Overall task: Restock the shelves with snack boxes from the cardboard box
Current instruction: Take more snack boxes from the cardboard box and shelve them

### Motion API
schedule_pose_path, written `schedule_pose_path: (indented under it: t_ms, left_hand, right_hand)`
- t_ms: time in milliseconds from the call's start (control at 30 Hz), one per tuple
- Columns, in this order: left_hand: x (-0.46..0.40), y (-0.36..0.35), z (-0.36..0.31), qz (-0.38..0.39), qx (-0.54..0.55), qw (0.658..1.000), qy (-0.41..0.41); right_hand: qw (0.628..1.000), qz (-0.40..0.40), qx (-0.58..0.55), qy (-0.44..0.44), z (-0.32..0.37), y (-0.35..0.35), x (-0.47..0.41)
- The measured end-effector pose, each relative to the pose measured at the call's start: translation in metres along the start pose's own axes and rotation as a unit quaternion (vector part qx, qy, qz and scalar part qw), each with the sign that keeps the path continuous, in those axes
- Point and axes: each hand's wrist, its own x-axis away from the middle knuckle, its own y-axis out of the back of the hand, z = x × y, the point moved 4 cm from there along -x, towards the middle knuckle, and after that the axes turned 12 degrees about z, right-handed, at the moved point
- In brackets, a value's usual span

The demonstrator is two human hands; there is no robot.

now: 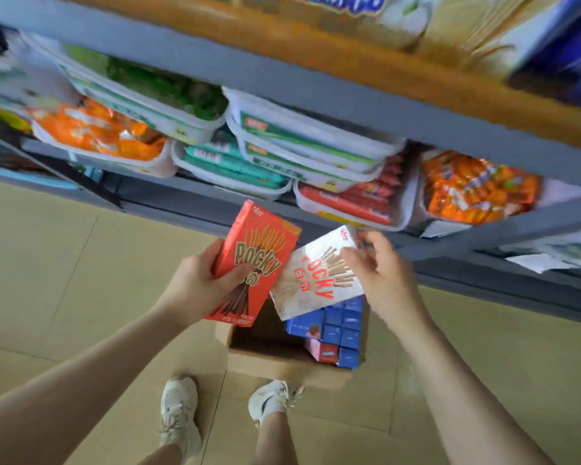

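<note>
Left hand (198, 280): fingers wrapped around the left edge of the red Pocky box (254, 260), thumb across its front — a firm hold. Right hand (379, 273): fingers curled at the upper right edge of the white Pocky box (316, 273); the grip is blurred, contact appears made. Both boxes are held tilted, touching each other, above the open cardboard box (282, 360) on the floor. That box contains blue snack boxes (342, 327). Grey shelves (316, 78) behind carry trays of packaged snacks (316, 152).
</note>
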Motion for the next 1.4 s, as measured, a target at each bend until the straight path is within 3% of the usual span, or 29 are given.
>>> schedule_pose_path:
  t_ms: [100, 200, 367, 567, 733, 833, 1033, 1267, 1400]
  left_hand:
    - [0.036, 0.013, -0.074, -0.012, 0.0, 0.998, -0.058]
    - [0.073, 0.02, -0.155, -0.009, -0.017, 0.99, -0.142]
    - [0.127, 0.028, -0.277, -0.038, -0.008, 0.965, -0.261]
    - [0.17, 0.05, -0.385, -0.041, 0.066, 0.913, -0.4]
    - [0.194, 0.083, -0.449, -0.059, 0.166, 0.855, -0.488]
    - [0.194, 0.11, -0.481, -0.094, 0.21, 0.833, -0.504]
    - [0.159, 0.148, -0.543, -0.062, 0.209, 0.828, -0.517]
    - [0.103, 0.159, -0.561, -0.069, 0.144, 0.876, -0.456]
    - [0.094, 0.178, -0.561, -0.148, -0.032, 0.889, -0.432]
  right_hand:
    - [0.997, 0.03, 0.058, 0.033, 0.057, 0.065, 0.037]
    - [0.998, 0.027, 0.008, 0.061, 0.103, 0.123, 0.081]
    - [0.982, -0.089, -0.087, 0.144, 0.166, 0.217, 0.147]
    - [0.901, -0.256, -0.204, 0.284, 0.23, 0.313, 0.196]
    - [0.851, -0.316, -0.22, 0.358, 0.288, 0.357, 0.218]
    - [0.828, -0.334, -0.214, 0.396, 0.324, 0.375, 0.224]
    - [0.792, -0.375, -0.192, 0.441, 0.372, 0.4, 0.216]
    - [0.837, -0.387, -0.072, 0.379, 0.398, 0.416, 0.177]
    - [0.856, -0.383, -0.001, 0.347, 0.407, 0.423, 0.153]
